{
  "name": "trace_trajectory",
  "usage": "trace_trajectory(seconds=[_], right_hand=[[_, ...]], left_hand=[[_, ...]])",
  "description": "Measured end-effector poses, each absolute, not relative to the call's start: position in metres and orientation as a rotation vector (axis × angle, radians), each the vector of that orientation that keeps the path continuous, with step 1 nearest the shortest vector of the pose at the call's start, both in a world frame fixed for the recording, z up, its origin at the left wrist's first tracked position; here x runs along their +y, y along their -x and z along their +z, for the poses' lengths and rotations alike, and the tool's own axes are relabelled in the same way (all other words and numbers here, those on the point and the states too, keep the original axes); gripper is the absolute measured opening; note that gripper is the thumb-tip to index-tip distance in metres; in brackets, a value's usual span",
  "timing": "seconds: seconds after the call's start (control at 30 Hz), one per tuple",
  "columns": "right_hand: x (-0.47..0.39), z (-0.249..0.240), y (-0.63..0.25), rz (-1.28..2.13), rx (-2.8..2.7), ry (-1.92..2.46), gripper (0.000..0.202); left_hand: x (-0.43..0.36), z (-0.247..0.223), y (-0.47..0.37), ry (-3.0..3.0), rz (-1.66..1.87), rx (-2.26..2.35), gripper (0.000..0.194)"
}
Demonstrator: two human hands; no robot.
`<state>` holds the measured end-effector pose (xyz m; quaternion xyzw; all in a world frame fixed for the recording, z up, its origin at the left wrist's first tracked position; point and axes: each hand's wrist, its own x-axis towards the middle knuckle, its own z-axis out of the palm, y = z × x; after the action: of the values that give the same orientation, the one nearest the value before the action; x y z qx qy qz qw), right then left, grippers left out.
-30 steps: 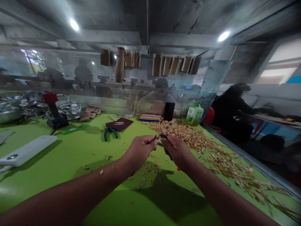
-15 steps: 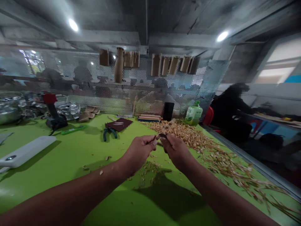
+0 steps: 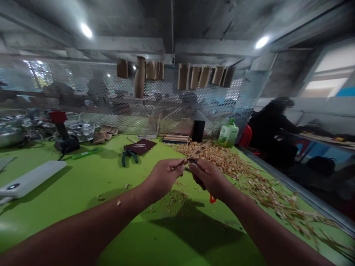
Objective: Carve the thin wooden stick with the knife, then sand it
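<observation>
Both of my hands meet in front of me above the bench. My left hand (image 3: 166, 174) is closed, pinching the near end of a slim piece of wood (image 3: 200, 149) that slants away toward the shavings. My right hand (image 3: 208, 175) is wrapped round what looks like a knife (image 3: 192, 160), its dark end pressed against the wood just past my left fingertips. Below the right hand a red end (image 3: 212, 198) pokes out; the palm hides the rest of the handle. Small wood chips (image 3: 177, 196) lie beneath the hands.
Curled wood shavings (image 3: 235, 162) spread along the right of the green bench (image 3: 124, 236). Pliers (image 3: 129, 157), brown sandpaper-like sheet (image 3: 144, 146), green cutter (image 3: 87, 153), white board (image 3: 36, 179), cordless drill (image 3: 62, 129) and green bottle (image 3: 229, 133) stand around. A person (image 3: 274, 125) sits at right.
The wood's far end has shifted slightly to the right. My right hand has turned a little, and the red end now shows below it. The left hand stays nearly in place.
</observation>
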<state>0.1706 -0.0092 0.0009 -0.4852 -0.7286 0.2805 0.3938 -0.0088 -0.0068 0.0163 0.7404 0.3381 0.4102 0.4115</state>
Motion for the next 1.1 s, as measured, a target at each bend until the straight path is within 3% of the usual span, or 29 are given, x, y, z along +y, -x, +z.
trace_trajectory(seconds=[0.33, 0.5, 0.83, 1.1], right_hand=[[-0.004, 0.005, -0.182, 0.587, -1.998, 1.224, 0.034], [-0.003, 0.003, -0.183, 0.297, -2.026, 1.227, 0.033], [-0.010, 0.002, -0.176, 0.354, -2.032, 1.143, 0.034], [-0.011, 0.007, -0.175, -0.084, -1.960, 1.361, 0.028]], left_hand=[[-0.003, 0.010, 0.007, -1.952, 1.098, 0.842, 0.024], [0.001, 0.005, 0.007, -2.012, 1.147, 0.899, 0.024], [0.012, 0.005, 0.009, -1.575, 1.185, 0.774, 0.024], [0.002, 0.008, 0.006, -1.524, 1.174, 0.702, 0.031]])
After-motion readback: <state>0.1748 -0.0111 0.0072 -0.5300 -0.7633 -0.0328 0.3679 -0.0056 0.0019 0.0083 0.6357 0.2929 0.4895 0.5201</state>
